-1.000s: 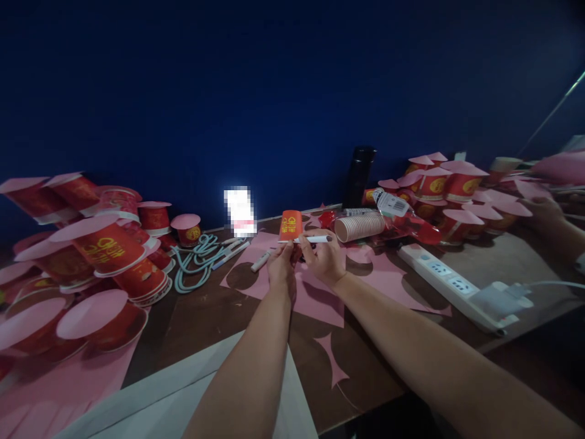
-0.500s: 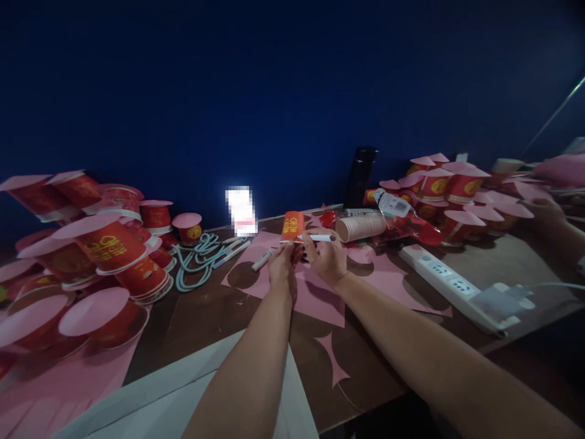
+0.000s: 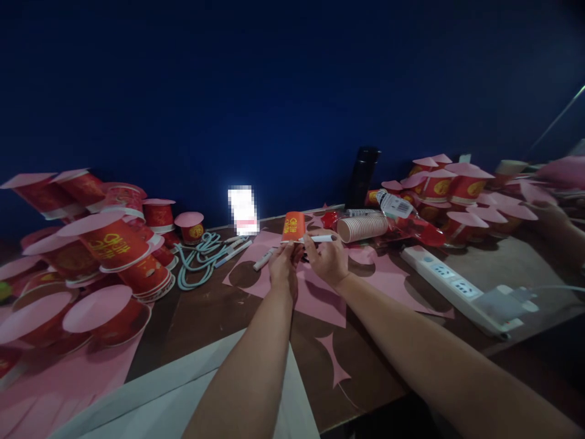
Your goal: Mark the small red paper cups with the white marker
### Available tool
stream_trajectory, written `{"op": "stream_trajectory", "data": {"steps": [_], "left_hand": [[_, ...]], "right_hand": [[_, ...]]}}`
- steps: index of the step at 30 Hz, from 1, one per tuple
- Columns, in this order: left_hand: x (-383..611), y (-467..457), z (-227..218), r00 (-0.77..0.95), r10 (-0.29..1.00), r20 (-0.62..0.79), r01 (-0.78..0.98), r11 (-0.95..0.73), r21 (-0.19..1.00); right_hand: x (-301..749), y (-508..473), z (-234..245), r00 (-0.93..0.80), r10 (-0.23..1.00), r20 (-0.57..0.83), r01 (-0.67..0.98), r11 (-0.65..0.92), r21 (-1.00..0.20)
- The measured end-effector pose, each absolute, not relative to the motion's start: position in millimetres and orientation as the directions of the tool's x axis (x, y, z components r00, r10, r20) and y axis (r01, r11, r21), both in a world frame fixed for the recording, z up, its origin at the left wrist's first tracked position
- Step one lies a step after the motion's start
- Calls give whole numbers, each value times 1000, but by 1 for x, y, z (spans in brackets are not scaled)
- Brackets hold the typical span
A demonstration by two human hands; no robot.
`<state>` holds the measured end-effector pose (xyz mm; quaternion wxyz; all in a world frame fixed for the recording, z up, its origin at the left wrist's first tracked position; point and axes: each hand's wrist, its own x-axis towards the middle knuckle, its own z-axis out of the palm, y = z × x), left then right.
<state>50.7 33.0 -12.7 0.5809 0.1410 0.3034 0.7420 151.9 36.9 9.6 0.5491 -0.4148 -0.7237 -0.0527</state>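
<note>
In the middle of the head view my left hand [image 3: 284, 263] is closed on a red paper cup [image 3: 294, 226] with yellow lettering. The cup is upside down, its white rim toward me. My right hand [image 3: 328, 259] is closed around a white marker [image 3: 319, 239], whose tip end reaches to the cup near its rim. Both hands are close together above cut pink paper [image 3: 320, 299]. Beside my left hand lies another marker [image 3: 264, 258]. A stack of paper cups [image 3: 363, 227] lies on its side right of my right hand.
Red cups topped with pink discs [image 3: 107, 241] crowd the left; more [image 3: 436, 183] stand at the right back. A cable [image 3: 183, 274], glowing phone [image 3: 244, 210], black flask [image 3: 362, 177], and power strip [image 3: 450, 289] lie around. Another person's hand [image 3: 548, 216] is far right.
The view has shifted very slightly. My hands, the red paper cup and the marker keep nearly the same positions.
</note>
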Motion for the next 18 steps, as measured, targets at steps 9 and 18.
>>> {"op": "stream_trajectory", "data": {"steps": [9,18], "left_hand": [[51,35,-15,-288,949,-130,-763,-146,629],[51,33,-11,-265,954,-143,-757,-113,643]], "right_hand": [[151,35,10,-48,553,831,645,653,-397],[152,35,12,-41,533,845,655,653,-380]]}}
